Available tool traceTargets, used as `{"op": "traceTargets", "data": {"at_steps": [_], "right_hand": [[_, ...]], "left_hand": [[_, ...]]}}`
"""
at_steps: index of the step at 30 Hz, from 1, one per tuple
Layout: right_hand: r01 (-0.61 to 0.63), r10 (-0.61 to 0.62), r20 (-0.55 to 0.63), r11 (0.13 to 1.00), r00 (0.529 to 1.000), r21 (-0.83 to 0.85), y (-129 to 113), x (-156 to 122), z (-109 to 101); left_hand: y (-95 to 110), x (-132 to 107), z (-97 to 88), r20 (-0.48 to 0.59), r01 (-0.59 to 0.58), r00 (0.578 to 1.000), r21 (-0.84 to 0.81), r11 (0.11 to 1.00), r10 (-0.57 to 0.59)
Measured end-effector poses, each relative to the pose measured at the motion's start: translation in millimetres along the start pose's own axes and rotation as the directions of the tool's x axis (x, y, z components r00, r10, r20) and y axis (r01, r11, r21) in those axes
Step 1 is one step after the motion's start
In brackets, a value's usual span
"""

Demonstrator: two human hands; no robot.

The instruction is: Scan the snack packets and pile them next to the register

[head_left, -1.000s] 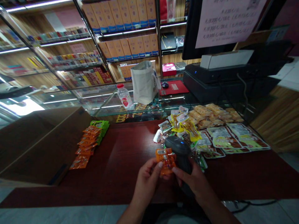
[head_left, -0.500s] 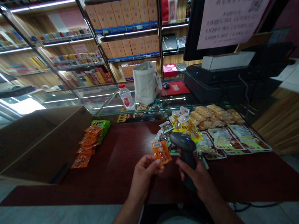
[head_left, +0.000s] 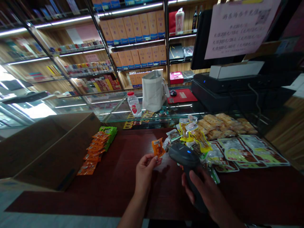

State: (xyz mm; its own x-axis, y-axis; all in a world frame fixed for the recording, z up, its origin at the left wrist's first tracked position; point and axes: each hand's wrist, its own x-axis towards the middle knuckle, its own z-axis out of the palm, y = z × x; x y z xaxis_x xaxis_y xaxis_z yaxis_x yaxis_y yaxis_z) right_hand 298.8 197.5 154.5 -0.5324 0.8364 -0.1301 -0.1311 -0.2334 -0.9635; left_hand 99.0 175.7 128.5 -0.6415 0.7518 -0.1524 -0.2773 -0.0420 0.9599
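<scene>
Pinched in my left hand [head_left: 146,168] is a small orange snack packet [head_left: 158,148], its barcode label at the top. My right hand [head_left: 201,186] is wrapped round the handle of a black barcode scanner [head_left: 184,155], whose blue light is lit. The scanner's head points left toward the packet, with a gap between them. A row of overlapping orange packets [head_left: 93,152] lies on the dark red table to the left, beside green packets [head_left: 109,136]. Beyond the scanner, yellow-edged clear snack packets [head_left: 194,134] are heaped.
An open cardboard box [head_left: 47,155] stands at the left. Flat snack pouches [head_left: 239,150] and wrapped pastries [head_left: 220,123] lie at the right. On the glass counter are a bottle [head_left: 134,106], a white bag [head_left: 153,93], a mouse [head_left: 173,93] and a monitor [head_left: 201,38].
The orange packet has turned and moved slightly left and up in my left hand. My right hand has shifted lower and right with the scanner. The camera view has tilted up somewhat.
</scene>
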Motion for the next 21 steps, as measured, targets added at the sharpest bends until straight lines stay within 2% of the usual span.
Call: {"op": "traceTargets", "data": {"at_steps": [8, 15, 21], "right_hand": [[-0.027, 0.026, 0.043, 1.0, 0.999, 0.011, -2.1, 5.8, 3.6], [-0.027, 0.029, -0.031, 0.999, 0.999, 0.04, -2.9, 9.0, 7.5], [-0.042, 0.044, -0.036, 0.998, 0.998, 0.049, -6.1, 10.2, 6.9]], "left_hand": [[-15.2, 4.7, -3.6, -0.047, 0.056, 0.997, -0.024, 0.998, -0.057], [-17.0, 7.0, -6.0, -0.053, 0.046, 0.997, -0.016, 0.999, -0.046], [-17.9, 6.4, -5.9, -0.059, 0.082, 0.995, -0.029, 0.996, -0.084]]}}
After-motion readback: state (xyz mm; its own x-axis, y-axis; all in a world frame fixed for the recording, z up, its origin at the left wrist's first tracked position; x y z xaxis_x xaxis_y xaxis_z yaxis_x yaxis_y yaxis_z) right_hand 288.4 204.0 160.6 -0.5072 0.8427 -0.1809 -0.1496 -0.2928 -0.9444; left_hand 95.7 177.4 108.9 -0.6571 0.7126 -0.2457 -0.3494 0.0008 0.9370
